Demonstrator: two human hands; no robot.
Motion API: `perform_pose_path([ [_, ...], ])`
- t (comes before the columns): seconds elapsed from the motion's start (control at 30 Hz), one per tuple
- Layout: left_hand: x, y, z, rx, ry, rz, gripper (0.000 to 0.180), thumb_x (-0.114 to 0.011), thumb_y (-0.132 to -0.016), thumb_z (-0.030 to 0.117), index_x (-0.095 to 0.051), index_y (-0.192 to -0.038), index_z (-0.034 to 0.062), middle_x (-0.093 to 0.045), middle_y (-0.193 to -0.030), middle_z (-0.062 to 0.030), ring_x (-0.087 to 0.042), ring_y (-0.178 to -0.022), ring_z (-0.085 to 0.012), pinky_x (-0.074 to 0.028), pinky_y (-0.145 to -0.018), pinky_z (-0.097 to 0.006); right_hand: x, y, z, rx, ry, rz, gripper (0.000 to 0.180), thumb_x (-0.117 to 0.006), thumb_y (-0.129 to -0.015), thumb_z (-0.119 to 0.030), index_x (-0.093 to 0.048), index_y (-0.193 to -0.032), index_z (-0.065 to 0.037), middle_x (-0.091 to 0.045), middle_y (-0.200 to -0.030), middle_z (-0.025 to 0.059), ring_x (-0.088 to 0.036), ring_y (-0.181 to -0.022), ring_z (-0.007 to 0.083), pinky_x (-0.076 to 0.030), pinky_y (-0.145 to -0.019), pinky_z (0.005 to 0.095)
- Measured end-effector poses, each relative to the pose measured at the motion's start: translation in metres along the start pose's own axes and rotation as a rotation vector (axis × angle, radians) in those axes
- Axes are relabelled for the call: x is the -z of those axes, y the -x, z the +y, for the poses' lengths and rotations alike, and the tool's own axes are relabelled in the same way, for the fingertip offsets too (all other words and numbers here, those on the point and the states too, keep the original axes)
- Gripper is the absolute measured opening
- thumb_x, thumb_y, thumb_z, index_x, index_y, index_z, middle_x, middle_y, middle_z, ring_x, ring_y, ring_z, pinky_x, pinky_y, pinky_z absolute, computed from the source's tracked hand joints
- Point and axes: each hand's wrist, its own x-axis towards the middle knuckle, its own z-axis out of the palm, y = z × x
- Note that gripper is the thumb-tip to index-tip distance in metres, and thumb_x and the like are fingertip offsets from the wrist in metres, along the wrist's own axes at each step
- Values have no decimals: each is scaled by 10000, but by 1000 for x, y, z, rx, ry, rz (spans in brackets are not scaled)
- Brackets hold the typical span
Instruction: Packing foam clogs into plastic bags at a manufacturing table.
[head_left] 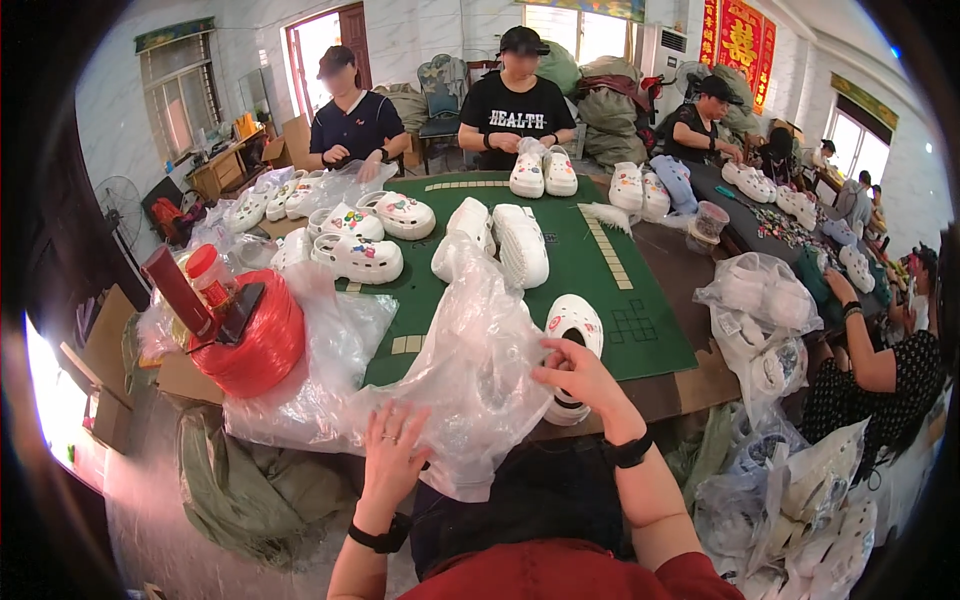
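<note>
Touching clear bag [475, 325] with left hand [393, 455], fingers spread; curling right hand [588, 384] beside bag and near white clog [573, 312] at table [655, 395] edge, cannot tell if pinching film. Could topple clog by dragging bag caught on it. Noted behind bag: white clog pair [522, 250]; leftward, red twine roll [245, 348], likely blocking reach.

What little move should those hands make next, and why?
Perhaps the left hand should close its fingers on the clear plastic bag: they look loosely spread against it, while the right hand is at the bag's right edge, beside a white clog. A firmer hold might steady the crumpled bag.
</note>
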Motion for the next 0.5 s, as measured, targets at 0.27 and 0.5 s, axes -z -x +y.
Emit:
perform_pose_path([
  [0.27,-13,3,2,-2,93,49,464,-670,-776,56,-638,-1235,120,-606,-1101,-122,-560,-1043,-332,-446,-965,-468,2,18,-28,26,-249,-79,556,-752,-834,-89,-544,-1350,-113,-549,-1309,82,-612,-1001,133,-505,-834,285],
  [0.5,-8,4,9,-31,150,137,254,-686,-801,64,-688,-1053,93,-611,-915,-103,-583,-878,-319,-482,-786,-432,0,5,-31,41,-159,-244,549,-759,-826,-111,-524,-1320,-66,-583,-1096,90,-563,-843,117,-482,-763,277],
])
